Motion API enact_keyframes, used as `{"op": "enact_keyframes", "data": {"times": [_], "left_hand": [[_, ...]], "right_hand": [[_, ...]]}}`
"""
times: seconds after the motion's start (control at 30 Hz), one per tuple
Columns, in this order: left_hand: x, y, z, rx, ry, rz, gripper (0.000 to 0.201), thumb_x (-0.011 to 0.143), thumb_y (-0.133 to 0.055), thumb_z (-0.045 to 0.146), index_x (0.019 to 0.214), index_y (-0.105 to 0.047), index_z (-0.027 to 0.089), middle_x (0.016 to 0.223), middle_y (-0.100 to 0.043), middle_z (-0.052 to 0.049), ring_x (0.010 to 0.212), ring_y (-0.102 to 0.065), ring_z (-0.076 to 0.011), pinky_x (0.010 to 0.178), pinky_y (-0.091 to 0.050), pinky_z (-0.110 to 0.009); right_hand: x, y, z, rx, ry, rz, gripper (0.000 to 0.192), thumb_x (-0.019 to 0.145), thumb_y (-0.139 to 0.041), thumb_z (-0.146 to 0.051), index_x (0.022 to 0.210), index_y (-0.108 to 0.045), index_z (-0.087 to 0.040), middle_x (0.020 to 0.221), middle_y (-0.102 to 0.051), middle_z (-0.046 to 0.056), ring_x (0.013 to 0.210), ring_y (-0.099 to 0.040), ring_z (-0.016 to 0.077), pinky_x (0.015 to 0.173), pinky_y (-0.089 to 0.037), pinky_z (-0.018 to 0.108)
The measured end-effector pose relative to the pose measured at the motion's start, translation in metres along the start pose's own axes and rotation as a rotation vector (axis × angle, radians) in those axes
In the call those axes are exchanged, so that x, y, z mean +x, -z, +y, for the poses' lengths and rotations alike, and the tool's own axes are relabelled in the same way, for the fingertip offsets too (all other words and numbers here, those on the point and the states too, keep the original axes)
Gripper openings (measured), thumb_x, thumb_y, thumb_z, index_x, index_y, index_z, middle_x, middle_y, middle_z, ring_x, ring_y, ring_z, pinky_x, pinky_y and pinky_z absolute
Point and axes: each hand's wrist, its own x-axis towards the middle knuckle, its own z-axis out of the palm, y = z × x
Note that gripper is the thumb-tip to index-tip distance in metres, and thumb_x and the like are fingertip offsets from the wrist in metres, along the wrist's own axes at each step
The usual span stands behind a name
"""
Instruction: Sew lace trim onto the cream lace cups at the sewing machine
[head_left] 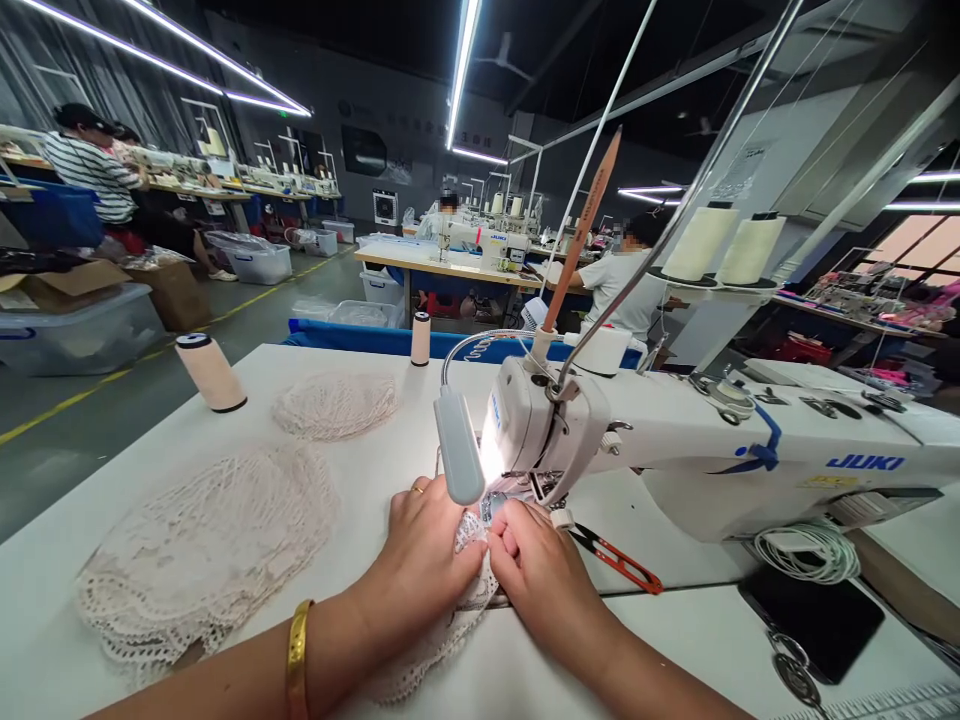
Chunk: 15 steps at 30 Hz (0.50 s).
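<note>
A piece of cream lace [474, 590] lies under the needle area of a white sewing machine [547, 420], its scalloped edge trailing toward me. My left hand [427, 545] rests on the lace at the left of the presser foot, thumb pressing on the fabric. On the other side, my right hand [536, 560] pinches the lace edge between thumb and curled fingers. A grey lamp [459, 450] lights the spot and covers part of my left fingertips. The needle itself is hidden. Orange-handled thread snips [619, 560] lie just right of my right hand.
Two stacks of lace pieces [217, 540] lie on the left of the white table [375, 620], near a peach thread cone [211, 372] and a smaller spool [421, 340]. At right are a black phone [814, 620] and a coiled white cable [806, 550]. Other people sit at machines beyond.
</note>
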Motion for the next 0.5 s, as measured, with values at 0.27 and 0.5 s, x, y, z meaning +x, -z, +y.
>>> {"op": "enact_keyframes", "data": {"times": [0.27, 0.5], "left_hand": [[0.004, 0.005, 0.004, -0.042, 0.120, -0.007, 0.017, 0.086, -0.063, 0.024, 0.101, -0.056, 0.024, 0.111, -0.063, -0.008, 0.111, -0.056, -0.0350, 0.098, -0.045, -0.047], [-0.001, -0.014, -0.013, -0.017, -0.098, 0.228, 0.023, 0.085, -0.062, 0.022, 0.107, -0.062, 0.022, 0.114, -0.064, -0.010, 0.106, -0.057, -0.0344, 0.094, -0.047, -0.048]], "right_hand": [[-0.004, 0.005, 0.003, 0.038, 0.213, 0.016, 0.023, 0.102, -0.049, -0.005, 0.094, -0.060, -0.025, 0.091, -0.066, 0.004, 0.083, -0.062, 0.0238, 0.073, -0.046, 0.033], [-0.011, 0.011, 0.007, 0.051, 0.336, 0.029, 0.034, 0.100, -0.048, 0.004, 0.105, -0.067, -0.024, 0.096, -0.067, 0.004, 0.085, -0.061, 0.0225, 0.073, -0.047, 0.033]]}}
